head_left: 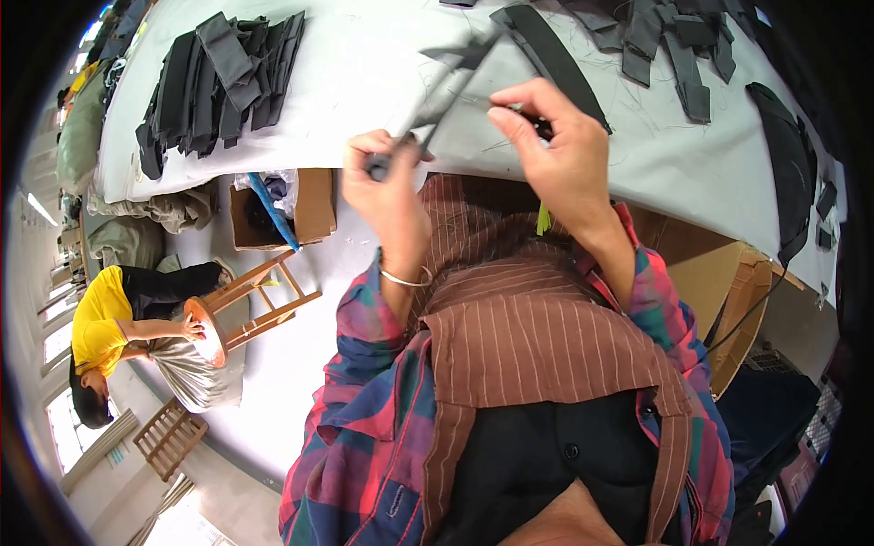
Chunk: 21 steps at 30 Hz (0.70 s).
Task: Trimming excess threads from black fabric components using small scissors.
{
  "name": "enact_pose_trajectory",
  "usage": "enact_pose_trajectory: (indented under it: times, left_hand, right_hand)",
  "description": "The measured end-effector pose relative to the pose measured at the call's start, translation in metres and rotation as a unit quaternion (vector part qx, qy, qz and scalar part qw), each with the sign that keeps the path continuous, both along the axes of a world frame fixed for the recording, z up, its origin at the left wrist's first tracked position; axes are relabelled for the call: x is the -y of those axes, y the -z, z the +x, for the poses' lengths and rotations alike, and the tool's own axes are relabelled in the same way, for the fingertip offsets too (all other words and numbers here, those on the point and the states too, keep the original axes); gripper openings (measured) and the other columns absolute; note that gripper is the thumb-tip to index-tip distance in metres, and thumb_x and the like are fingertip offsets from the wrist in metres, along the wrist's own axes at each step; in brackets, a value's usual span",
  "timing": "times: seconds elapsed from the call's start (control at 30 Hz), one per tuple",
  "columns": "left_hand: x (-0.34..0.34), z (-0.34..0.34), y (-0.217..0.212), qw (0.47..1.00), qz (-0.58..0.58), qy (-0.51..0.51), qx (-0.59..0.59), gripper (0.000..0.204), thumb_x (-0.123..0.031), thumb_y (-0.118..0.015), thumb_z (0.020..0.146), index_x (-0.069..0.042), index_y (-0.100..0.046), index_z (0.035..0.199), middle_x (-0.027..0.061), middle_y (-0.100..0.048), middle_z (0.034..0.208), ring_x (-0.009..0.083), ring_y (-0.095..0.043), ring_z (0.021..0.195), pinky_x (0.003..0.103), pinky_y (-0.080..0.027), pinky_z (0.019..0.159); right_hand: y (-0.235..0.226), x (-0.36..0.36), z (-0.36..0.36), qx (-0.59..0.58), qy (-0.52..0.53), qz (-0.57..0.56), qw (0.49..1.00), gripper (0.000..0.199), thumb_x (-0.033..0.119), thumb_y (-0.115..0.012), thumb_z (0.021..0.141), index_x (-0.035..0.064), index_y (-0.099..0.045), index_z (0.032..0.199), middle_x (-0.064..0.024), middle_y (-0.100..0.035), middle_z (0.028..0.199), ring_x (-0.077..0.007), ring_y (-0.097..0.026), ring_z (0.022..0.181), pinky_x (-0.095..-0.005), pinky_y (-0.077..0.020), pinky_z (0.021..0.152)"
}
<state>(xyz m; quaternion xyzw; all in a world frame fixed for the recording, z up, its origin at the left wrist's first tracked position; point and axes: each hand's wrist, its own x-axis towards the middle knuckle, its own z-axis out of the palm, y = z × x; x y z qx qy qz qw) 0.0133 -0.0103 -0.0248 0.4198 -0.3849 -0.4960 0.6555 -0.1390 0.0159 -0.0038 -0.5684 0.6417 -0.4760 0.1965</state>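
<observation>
Over the table's near edge, my left hand (387,177) is closed on the lower end of a dark grey fabric strip (469,56). The strip slants up and away to the right, smeared by motion. To its right my raised right hand (569,150) has its thumb and fingers curled around a small black object (539,124), mostly hidden, whose kind I cannot make out. A yellow-green ribbon (543,218) hangs below that hand. Beyond it lies a long curved dark fabric piece (555,64) on the white table (355,73).
A stack of dark strips (209,82) lies at left, more loose strips (655,41) at far right. A black curved piece (783,155) hangs over the right edge. Cardboard boxes (317,205) stand below. At lower left, a person in yellow (100,318) touches a wooden stool (208,332).
</observation>
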Motion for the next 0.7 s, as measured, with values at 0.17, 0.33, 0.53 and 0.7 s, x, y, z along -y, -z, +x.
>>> enact_pose_trajectory:
  times: [0.17,0.33,0.53,0.7]
  left_hand:
    - [0.0,0.016,0.018,0.914,0.258,0.163,-0.268,0.014,-0.013,-0.055,0.09,-0.001,-0.053,0.097,0.0115,-0.06,0.086,0.0213,-0.06,0.067,0.035,-0.052,0.068]
    - [-0.005,0.023,0.03,0.925,0.247,0.24,-0.161,0.017,-0.012,-0.052,0.09,0.001,-0.058,0.1,0.0131,-0.063,0.094,0.025,-0.061,0.084,0.042,-0.052,0.076]
    - [-0.014,0.027,0.004,0.897,0.229,0.331,-0.184,0.033,-0.013,-0.054,0.088,-0.003,-0.05,0.119,0.0116,-0.06,0.11,0.0202,-0.059,0.098,0.039,-0.048,0.086]
    - [-0.004,0.025,0.0,0.923,0.201,0.326,-0.031,0.034,-0.008,-0.055,0.088,0.002,-0.052,0.121,0.0091,-0.063,0.109,0.0132,-0.061,0.091,0.028,-0.05,0.079]
  right_hand:
    - [0.006,-0.009,-0.001,0.095,-0.054,-0.012,0.994,0.017,0.02,-0.069,0.083,0.0098,-0.066,0.097,-0.0077,-0.067,0.073,-0.0163,-0.065,0.067,-0.0258,-0.0463,0.057]
    - [0.015,-0.02,0.013,0.04,-0.152,-0.062,0.986,0.039,0.014,-0.075,0.071,0.013,-0.063,0.108,-0.0034,-0.067,0.093,-0.0222,-0.064,0.071,-0.0309,-0.0489,0.063]
    - [0.019,-0.023,0.007,0.031,-0.193,-0.012,0.981,0.024,0.008,-0.072,0.071,0.012,-0.067,0.095,-0.0051,-0.065,0.084,-0.0233,-0.063,0.071,-0.0318,-0.0479,0.063]
    - [0.011,-0.034,-0.001,0.042,-0.215,-0.018,0.976,0.017,0.004,-0.069,0.071,0.0076,-0.066,0.088,-0.0069,-0.06,0.079,-0.0242,-0.062,0.069,-0.0318,-0.0463,0.06]
